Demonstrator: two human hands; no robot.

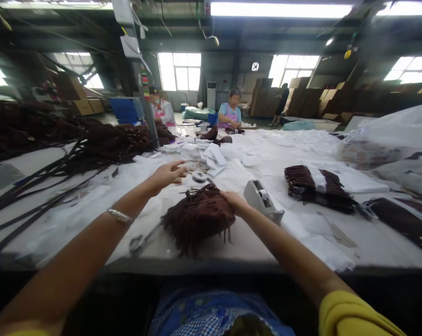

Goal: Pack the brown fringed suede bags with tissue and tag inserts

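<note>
A dark brown fringed bag [200, 217] sits on the white table in front of me, its fringe hanging toward the near edge. My right hand [234, 200] grips its upper right corner, with the fingertips hidden behind it. My left hand [169, 175] hovers to the upper left of the bag, fingers stretched out and holding nothing. Just beyond the bag lies a small grey ring-shaped thing [199, 176]. Beside my right hand stands a grey tape dispenser [260, 200].
To the right are a brown fringed bundle [298, 182] with a white band and another dark bag [403, 221]. Dark straps [32, 198] and piled brown bags [116, 140] cover the left. White packing sheets [216, 154] litter the middle. Co-workers [230, 114] sit across, beside a metal post [148, 109].
</note>
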